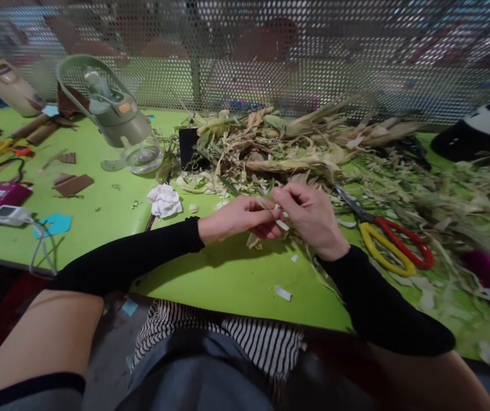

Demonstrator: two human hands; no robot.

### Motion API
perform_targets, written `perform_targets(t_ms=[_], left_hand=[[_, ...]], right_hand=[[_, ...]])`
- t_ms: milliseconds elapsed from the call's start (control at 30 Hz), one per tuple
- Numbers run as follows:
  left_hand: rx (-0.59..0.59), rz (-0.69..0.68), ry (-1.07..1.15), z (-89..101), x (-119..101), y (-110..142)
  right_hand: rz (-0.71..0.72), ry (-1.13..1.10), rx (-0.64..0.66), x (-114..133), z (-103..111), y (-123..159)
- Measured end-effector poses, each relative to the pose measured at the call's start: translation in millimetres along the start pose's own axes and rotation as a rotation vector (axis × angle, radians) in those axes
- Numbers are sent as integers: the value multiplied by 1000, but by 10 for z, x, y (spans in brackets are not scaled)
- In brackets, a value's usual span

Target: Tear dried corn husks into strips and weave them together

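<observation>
Over the front middle of the green table (236, 285), my two hands meet around a pale strip of dried husk (282, 225). My left hand (245, 218) is closed on it, thumb and fingers pinched together. From the other side, my right hand (313, 216) also pinches the strip, its fingers curled in. Part of the strip is hidden by the fingers. Just behind both hands lies a tangled heap of dry corn husks (288, 145). Scissors (384, 237) with one yellow and one red handle rest beside my right wrist.
A perforated metal screen (236, 63) stands along the back. To the left are a green water bottle (125, 123), crumpled white paper (164, 200), and a purple device (3, 200) with a cable. Husk scraps (433, 188) cover the right side, near a black-and-white object (480, 131).
</observation>
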State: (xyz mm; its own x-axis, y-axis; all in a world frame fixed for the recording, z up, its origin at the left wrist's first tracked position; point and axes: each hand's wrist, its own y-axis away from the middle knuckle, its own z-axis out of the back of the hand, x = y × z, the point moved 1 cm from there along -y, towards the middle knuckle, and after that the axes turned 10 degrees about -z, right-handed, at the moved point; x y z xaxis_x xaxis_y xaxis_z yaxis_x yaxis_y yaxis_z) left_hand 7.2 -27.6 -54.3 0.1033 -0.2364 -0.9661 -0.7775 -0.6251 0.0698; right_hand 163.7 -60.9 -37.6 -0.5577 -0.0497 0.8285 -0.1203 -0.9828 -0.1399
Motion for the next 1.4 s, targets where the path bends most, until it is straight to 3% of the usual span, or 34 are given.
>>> perform_targets(t_ms=[133, 300, 400, 467, 533, 667, 867, 1000, 1233, 1400], left_hand=[[-89, -23, 97, -23, -34, -14], [-290, -69, 212, 22, -90, -71], [-344, -140, 181, 49, -45, -101], [-320, -201, 125, 57, 6, -112], [-251, -268, 48, 65, 49, -110], [-159, -342, -128, 101, 73, -82], [-222, -380, -114, 142, 3, -61], [-240, -344, -113, 150, -58, -37], [-178, -182, -13, 179, -116, -51], [-136, -215, -6, 161, -137, -46]], right_hand=[[-44, -71, -8, -49, 49, -77], [-21, -76, -196, -90, 136, -100], [-10, 66, -106, -42, 91, -34], [-14, 133, 15, -12, 23, 7], [0, 169, 54, 3, -37, 27], [31, 184, 23, 8, -69, 26], [172, 340, -114, 60, -8, 56], [239, 414, -94, 61, -7, 58], [169, 323, -78, 103, 21, 67], [6, 91, 27, 95, 48, 48]])
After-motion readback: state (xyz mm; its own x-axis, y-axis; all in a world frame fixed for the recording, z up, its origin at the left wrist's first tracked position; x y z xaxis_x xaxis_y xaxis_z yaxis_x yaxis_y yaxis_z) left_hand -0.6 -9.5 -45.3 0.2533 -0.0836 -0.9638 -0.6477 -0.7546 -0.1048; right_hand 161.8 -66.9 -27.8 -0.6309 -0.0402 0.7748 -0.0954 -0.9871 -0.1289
